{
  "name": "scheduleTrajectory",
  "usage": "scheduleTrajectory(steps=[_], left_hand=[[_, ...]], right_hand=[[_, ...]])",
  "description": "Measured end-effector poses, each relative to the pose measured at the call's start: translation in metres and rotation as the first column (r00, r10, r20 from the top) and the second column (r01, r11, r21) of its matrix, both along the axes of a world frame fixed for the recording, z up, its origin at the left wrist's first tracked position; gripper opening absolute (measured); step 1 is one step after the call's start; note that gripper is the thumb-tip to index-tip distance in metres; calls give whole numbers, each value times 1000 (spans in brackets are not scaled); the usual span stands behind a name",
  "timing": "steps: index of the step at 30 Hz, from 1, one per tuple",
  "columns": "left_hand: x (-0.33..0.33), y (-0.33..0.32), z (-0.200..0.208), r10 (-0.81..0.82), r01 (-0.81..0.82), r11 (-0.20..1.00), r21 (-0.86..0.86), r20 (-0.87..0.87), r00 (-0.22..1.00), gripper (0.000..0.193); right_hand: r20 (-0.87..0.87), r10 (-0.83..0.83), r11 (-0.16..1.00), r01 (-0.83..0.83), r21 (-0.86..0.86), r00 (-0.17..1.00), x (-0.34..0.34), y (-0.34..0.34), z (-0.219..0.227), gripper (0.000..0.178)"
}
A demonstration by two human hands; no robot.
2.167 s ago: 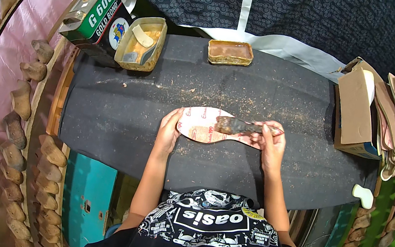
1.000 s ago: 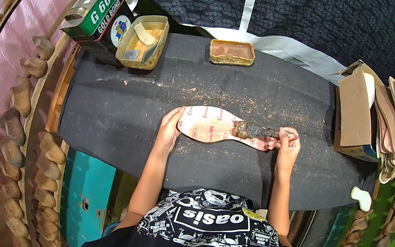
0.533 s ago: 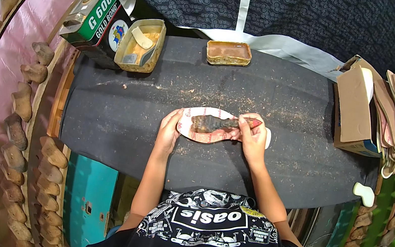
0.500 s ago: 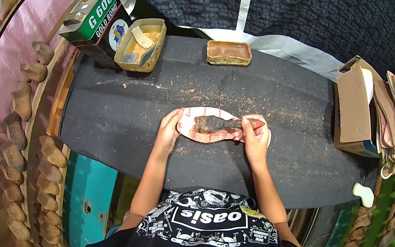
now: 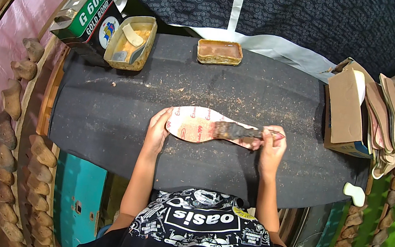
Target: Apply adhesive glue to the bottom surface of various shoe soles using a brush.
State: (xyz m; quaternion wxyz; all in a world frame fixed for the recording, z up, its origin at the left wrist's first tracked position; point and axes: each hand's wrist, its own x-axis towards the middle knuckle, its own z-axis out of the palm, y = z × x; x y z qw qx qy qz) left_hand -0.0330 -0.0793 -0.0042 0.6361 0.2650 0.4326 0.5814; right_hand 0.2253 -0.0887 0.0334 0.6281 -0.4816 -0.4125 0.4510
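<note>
A shoe insole (image 5: 190, 123), pale with red print, lies nearly level just above or on the dark cloth. My left hand (image 5: 157, 129) grips its broad left end, fingers closed on the edge. In my right hand (image 5: 271, 149) is a brush (image 5: 241, 131) with a dark, crusted head, pinched near the right end of its handle. The brush head touches or hovers just over the narrower middle of the insole, and its outline is slightly blurred. Brush and right hand partly hide the insole's right end.
A glue tin (image 5: 88, 20) and a tub with scraper-like tools (image 5: 139, 58) stand back left. A shallow brown-filled container (image 5: 220, 51) sits at the back. To the right are a cardboard box (image 5: 347, 112), stacked soles (image 5: 389, 121) and a white piece (image 5: 354, 194). Wooden shoe lasts (image 5: 11, 98) line both sides.
My right hand has drawn the brush rightward, from the insole's broad left part to its middle. More of the printed surface shows. My left hand keeps its hold.
</note>
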Motion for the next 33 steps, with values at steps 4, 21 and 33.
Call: scheduleTrajectory(steps=[4, 21, 33], left_hand=[[1, 1, -2, -13, 13, 1000, -6, -3, 1000, 25], [-1, 1, -2, 5, -6, 1000, -18, -23, 1000, 25], [0, -2, 0, 19, -19, 1000, -6, -16, 1000, 27]], right_hand=[[11, 181, 983, -180, -37, 983, -26, 1, 0, 8], [272, 15, 999, -23, 29, 962, 28, 13, 17, 4], [282, 5, 934, -105, 342, 959, -21, 150, 60, 11]])
